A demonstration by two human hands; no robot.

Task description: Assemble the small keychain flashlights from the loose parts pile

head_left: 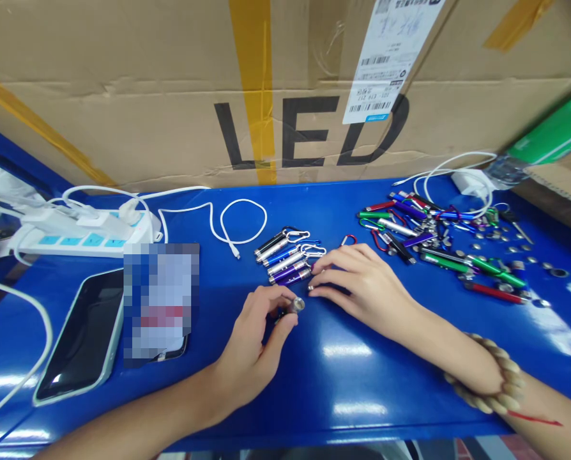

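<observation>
My left hand (261, 326) is closed around a small keychain flashlight (297, 305), whose round silver end faces up and right; most of its body is hidden in the fingers. My right hand (357, 278), with a beaded bracelet (501, 377) at the wrist, pinches a tiny silver button cell (310, 288) between thumb and fingertips. Just beyond both hands lies a row of several keychain flashlights (285, 257) in black, silver, blue and purple, with carabiner clips. A red carabiner clip (348, 240) shows behind the right hand.
At right lie a heap of mixed flashlights (410, 220) and several loose button cells (529, 260). A power strip (89, 236), a phone (82, 338) and a partly blurred second device (163, 306) sit left. A white cable (240, 223) and a large cardboard box (170, 83) stand behind.
</observation>
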